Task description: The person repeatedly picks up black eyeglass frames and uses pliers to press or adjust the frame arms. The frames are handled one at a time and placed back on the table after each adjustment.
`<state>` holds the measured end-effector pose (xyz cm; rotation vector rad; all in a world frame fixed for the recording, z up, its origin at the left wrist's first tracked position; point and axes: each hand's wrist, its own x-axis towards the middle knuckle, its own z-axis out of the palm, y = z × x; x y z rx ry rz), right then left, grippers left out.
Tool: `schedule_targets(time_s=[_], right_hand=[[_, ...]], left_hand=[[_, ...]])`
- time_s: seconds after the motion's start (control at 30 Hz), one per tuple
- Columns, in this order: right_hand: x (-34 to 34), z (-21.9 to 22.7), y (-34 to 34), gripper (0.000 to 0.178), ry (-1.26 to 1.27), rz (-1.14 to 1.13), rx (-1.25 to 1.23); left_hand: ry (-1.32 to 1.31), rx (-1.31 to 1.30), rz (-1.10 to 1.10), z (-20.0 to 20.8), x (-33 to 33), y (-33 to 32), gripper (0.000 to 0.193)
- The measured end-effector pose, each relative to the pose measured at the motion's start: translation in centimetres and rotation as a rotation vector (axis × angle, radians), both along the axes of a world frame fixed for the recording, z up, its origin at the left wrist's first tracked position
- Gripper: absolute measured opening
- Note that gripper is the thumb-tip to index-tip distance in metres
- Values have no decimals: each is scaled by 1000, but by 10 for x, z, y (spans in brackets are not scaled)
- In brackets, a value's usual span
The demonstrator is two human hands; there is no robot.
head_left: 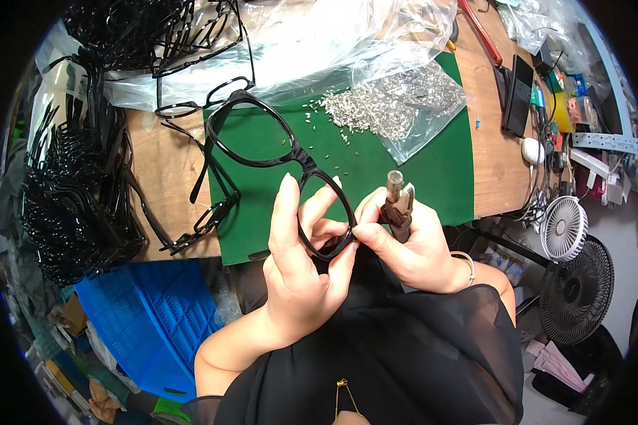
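Note:
Between both hands I hold a black eyeglass frame [305, 160], tilted, with one rim reaching up and left over the green mat. My left hand [294, 283] is closed around the nearer rim, with its index finger raised. The thumb and a finger of my right hand [422, 255] pinch the outer end of that same rim; whether a small part sits there is hidden. Also in the right palm is a dark metal hand tool [398, 212], its rounded silvery end pointing up.
A green mat [255, 205] covers the wooden table. Small metal pieces [347, 117] spill from a clear plastic bag [432, 106]. Black eyeglass parts [78, 191] are heaped at left. A phone [517, 95] lies right. Below stand a blue basket [142, 319] and fans [576, 287].

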<state>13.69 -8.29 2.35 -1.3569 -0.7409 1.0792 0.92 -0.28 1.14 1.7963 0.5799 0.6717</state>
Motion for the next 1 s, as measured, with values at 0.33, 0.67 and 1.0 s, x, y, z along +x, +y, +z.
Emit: schedule_targets(time_s=[0.33,0.67,1.0], right_hand=[[10,16,7,16,388,164,-250],[30,31,-5,25,-240,694,-413],[27,40,9,24,-523,784,-430]], left_hand=[[-118,-261,-193,9,-2,13,87],[-161,-504,-211,14,-21,18,89],[-112,-546,-290,13,-19,22,86]])
